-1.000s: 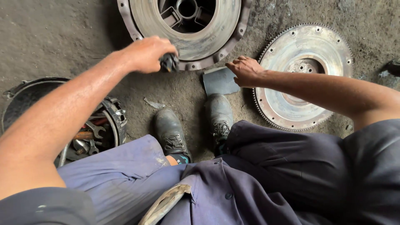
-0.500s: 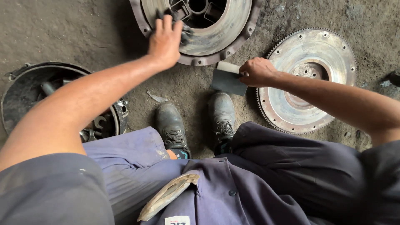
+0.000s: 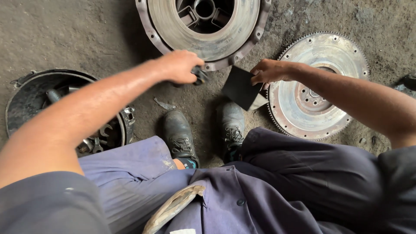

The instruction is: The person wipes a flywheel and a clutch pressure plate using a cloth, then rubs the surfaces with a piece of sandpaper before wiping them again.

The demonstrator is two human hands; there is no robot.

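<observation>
From the head view, your left hand (image 3: 180,66) is closed in a tight grip around a small dark object (image 3: 200,75), only its end showing past your fingers, too hidden to tell what it is. It sits just at the lower rim of the large round metal clutch cover (image 3: 203,26), which lies flat on the concrete floor (image 3: 65,34) at the top of the picture, its smooth ring face worn and rust-tinted. Your right hand (image 3: 271,71) pinches the upper corner of a dark, flat sheet (image 3: 240,88) that hangs tilted above your right boot (image 3: 234,123), just beside the toothed flywheel (image 3: 318,86) lying on the floor to the right. Your left arm reaches forward, nearly straight; your right arm comes in from the right edge, bent at the wrist. Half a second ago your left hand lay spread open on the cover's rim; now it has pulled back off it and is fisted, while the sheet stays in your right hand. A dark tub of tools (image 3: 65,112) sits at the left.
</observation>
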